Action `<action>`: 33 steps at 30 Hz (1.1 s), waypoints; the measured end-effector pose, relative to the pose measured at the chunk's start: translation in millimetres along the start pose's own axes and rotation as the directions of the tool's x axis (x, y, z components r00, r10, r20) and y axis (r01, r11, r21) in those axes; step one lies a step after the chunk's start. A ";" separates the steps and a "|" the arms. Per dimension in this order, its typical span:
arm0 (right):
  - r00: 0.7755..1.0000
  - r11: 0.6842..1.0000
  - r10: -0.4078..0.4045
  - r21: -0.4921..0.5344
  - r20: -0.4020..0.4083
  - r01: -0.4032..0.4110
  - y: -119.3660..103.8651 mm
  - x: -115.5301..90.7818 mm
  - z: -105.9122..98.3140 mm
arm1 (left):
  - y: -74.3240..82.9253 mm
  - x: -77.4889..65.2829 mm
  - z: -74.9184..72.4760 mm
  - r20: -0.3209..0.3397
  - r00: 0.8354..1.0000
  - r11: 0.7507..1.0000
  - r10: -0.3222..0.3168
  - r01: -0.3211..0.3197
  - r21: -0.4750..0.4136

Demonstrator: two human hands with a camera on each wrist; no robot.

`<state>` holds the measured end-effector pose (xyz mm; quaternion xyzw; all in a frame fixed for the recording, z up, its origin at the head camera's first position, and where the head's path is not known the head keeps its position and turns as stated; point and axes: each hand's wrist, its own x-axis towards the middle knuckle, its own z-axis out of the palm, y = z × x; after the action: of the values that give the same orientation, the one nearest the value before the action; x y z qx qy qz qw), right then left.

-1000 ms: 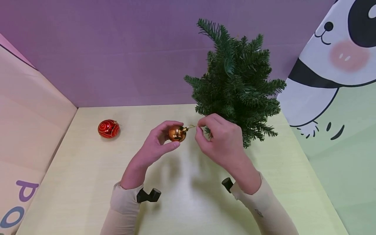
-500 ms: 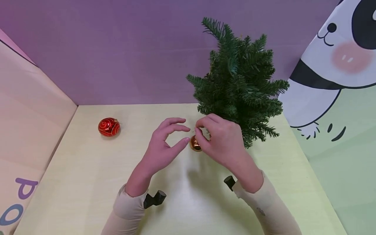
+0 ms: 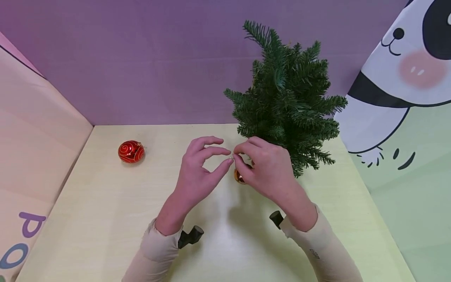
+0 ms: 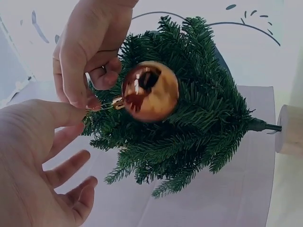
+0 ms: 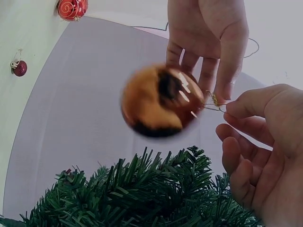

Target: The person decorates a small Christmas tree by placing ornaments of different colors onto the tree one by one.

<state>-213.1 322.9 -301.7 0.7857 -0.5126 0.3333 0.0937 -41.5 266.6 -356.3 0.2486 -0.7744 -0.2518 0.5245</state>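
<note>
R hand (image 5: 279,153) pinches loop (image 5: 213,109) of gold ball (image 5: 158,101), ball blurry; L hand (image 5: 208,38) by loop, contact unclear. Tree (image 5: 142,196) at btm, red ball (image 5: 72,8) top L, sm dark-red ball (image 5: 20,68) below it, both on tbl (image 5: 23,118)

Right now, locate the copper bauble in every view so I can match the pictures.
Head: copper bauble below centre, slightly right, partly hidden by the right hand.
Left wrist: bauble just above centre, in front of the green tree.
Right wrist: bauble near centre, blurred, above the tree.
Shared landmark: the tree, in all three.
</note>
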 end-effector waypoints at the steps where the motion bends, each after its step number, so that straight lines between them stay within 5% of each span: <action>1: 1.000 1.000 0.000 0.000 0.000 0.000 -0.1 -0.1 -0.6 | 0.1 0.4 0.4 0.008 1.000 1.000 0.001 -0.001 -0.006; 33: 0.997 0.995 0.073 -0.070 -0.037 -0.076 3.0 -5.5 -1.4 | -12.7 9.7 8.2 -0.022 0.999 0.996 0.034 -0.035 -0.078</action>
<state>-217.8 326.3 -304.6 0.7564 -0.5514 0.3316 0.1180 -50.8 251.8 -360.5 0.2172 -0.7626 -0.2702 0.5462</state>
